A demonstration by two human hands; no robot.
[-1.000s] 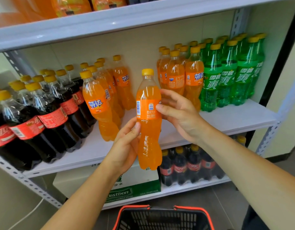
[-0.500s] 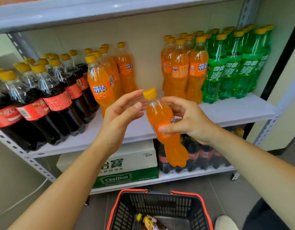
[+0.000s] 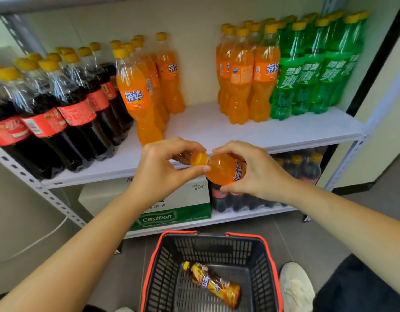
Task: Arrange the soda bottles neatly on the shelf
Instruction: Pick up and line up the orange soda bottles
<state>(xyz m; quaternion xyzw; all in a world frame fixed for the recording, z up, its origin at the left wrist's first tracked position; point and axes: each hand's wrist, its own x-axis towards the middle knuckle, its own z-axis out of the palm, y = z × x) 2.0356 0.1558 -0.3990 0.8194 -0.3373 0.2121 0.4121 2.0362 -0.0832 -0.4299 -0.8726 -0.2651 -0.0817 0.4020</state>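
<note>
An orange soda bottle (image 3: pixel 221 167) with a yellow cap is tipped toward me, cap pointing left, in front of the white shelf (image 3: pixel 239 131). My right hand (image 3: pixel 255 174) grips its body around the label. My left hand (image 3: pixel 165 167) pinches the neck just behind the cap between thumb and fingers. On the shelf stand cola bottles (image 3: pixel 59 109) at the left, a row of orange bottles (image 3: pixel 147 86) beside them, a second orange group (image 3: pixel 246 70) and green soda bottles (image 3: pixel 314 68) at the right. A gap of bare shelf lies between the two orange groups.
A black basket with red rim (image 3: pixel 212 235) sits on the floor below, holding one lying tea bottle (image 3: pixel 213 282). The lower shelf carries a white and green water carton (image 3: pixel 172 212) and small cola bottles (image 3: pixel 296 167). My shoe (image 3: pixel 296 287) is beside the basket.
The orange bottle went from upright to tipped down toward me, cap leftward. My left hand shifted from its lower body to the neck. The view dropped, showing the basket's inside.
</note>
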